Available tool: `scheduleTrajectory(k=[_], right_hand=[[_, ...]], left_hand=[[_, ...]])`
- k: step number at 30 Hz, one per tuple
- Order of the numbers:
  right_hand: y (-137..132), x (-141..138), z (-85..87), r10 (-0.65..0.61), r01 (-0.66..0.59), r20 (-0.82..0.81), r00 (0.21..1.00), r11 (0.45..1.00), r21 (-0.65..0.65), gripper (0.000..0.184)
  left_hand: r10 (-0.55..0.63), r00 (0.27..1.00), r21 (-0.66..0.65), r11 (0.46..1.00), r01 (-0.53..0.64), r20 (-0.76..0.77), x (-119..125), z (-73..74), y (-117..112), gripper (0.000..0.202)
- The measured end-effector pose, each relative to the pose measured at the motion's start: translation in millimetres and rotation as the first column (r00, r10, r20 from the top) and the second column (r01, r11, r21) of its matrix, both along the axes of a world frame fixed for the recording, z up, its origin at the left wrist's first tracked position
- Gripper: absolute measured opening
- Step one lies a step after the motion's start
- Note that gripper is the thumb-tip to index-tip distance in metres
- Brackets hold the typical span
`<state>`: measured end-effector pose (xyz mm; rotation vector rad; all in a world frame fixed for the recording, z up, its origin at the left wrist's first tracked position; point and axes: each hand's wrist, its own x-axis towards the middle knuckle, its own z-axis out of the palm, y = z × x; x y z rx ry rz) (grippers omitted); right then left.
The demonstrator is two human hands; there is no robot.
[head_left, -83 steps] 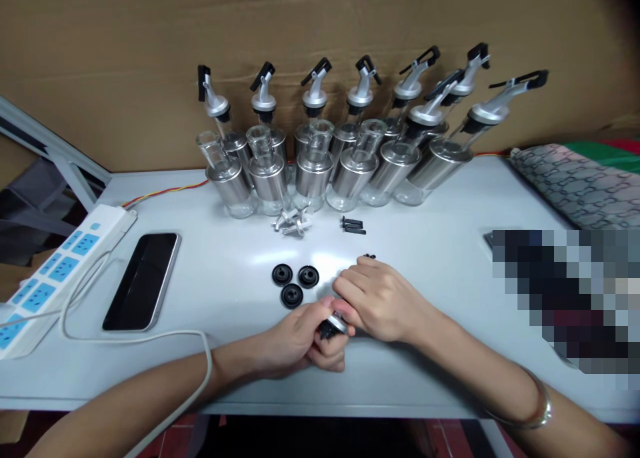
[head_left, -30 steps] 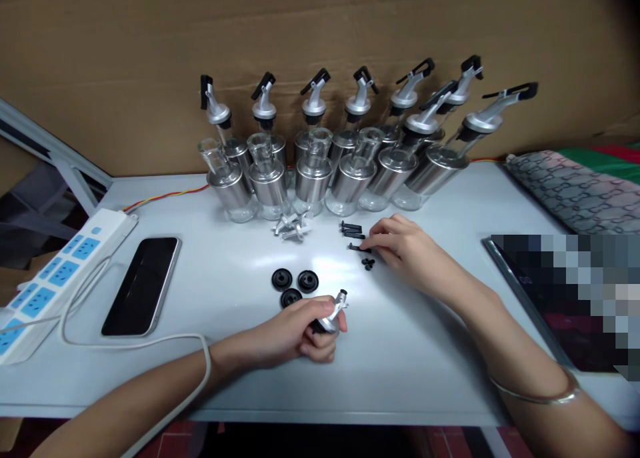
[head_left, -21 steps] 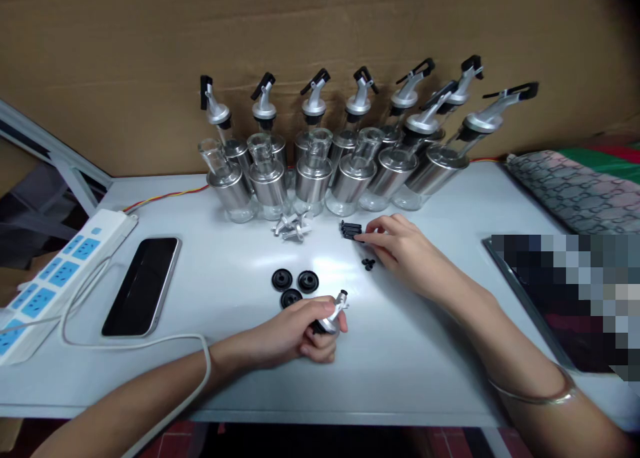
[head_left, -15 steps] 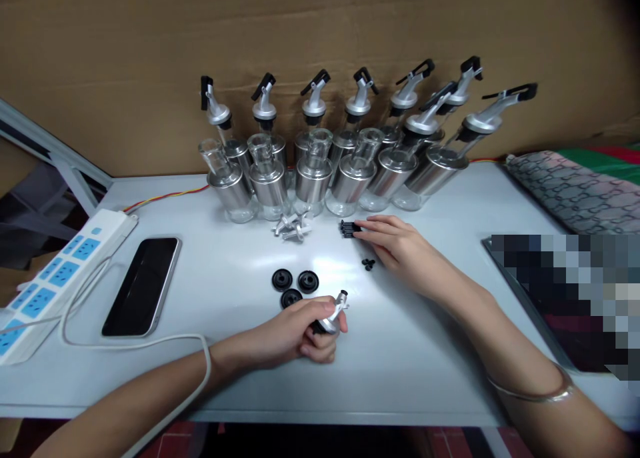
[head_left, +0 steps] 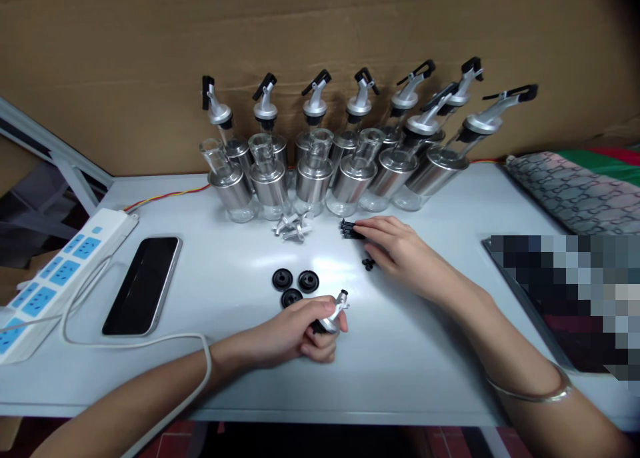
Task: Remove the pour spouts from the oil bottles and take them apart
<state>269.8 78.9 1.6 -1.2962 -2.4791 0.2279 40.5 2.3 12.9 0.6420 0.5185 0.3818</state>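
My left hand (head_left: pixel 305 331) is closed around a silver bottle pourer (head_left: pixel 330 323) with a black underside; its spout, tipped by a small black cap (head_left: pixel 344 293), points up past my thumb. Farther back, my right hand (head_left: pixel 390 245) reaches over a small group of black lever pieces (head_left: pixel 348 229), fingertips on their right end and thumb held apart. Tiny black caps (head_left: pixel 369 265) lie just under that thumb. Three round black discs (head_left: pixel 309 282) rest beyond my left hand. Behind them is a loose pile of silver spout parts (head_left: pixel 294 227).
Glass bottles with steel sleeves (head_left: pixel 313 178) line the back, several topped with pourers (head_left: pixel 361 101). On the left lie a phone (head_left: pixel 143 286) and a power strip (head_left: pixel 65 278), whose white cable (head_left: pixel 150 341) crosses my left forearm. A dark flat panel (head_left: pixel 530 311) sits at right.
My right thumb has shifted slightly toward the lever pieces and away from the tiny caps' right side. My left hand keeps its hold on the pourer, nearly still.
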Motion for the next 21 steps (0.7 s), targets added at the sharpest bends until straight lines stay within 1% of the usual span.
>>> scheduleTrajectory(k=[5, 9, 15, 21], right_hand=[[0.2, 0.7, -1.0, 0.011, -0.012, -0.012, 1.000, 1.000, -0.022, 0.035], [0.0, 1.2, 1.7, 0.020, -0.021, -0.020, 1.000, 0.999, -0.032, 0.036], [-1.3, 0.9, 7.6, 0.086, -0.086, -0.002, 0.996, 0.996, -0.017, 0.030], [-1.5, 0.8, 6.6, 0.072, -0.072, 0.006, 0.997, 0.997, -0.014, 0.029]], left_hand=[[0.004, 1.000, 0.004, 1.000, -0.004, 0.012, 0.0, -1.1, 0.1, 0.023], [0.002, 1.000, 0.002, 1.000, -0.002, 0.007, 0.3, -0.4, 0.5, 0.023], [0.003, 1.000, 0.005, 1.000, -0.003, -0.002, -0.3, 0.1, 0.2, 0.023], [0.004, 1.000, 0.007, 1.000, -0.004, 0.012, -0.1, -1.2, 0.1, 0.023]])
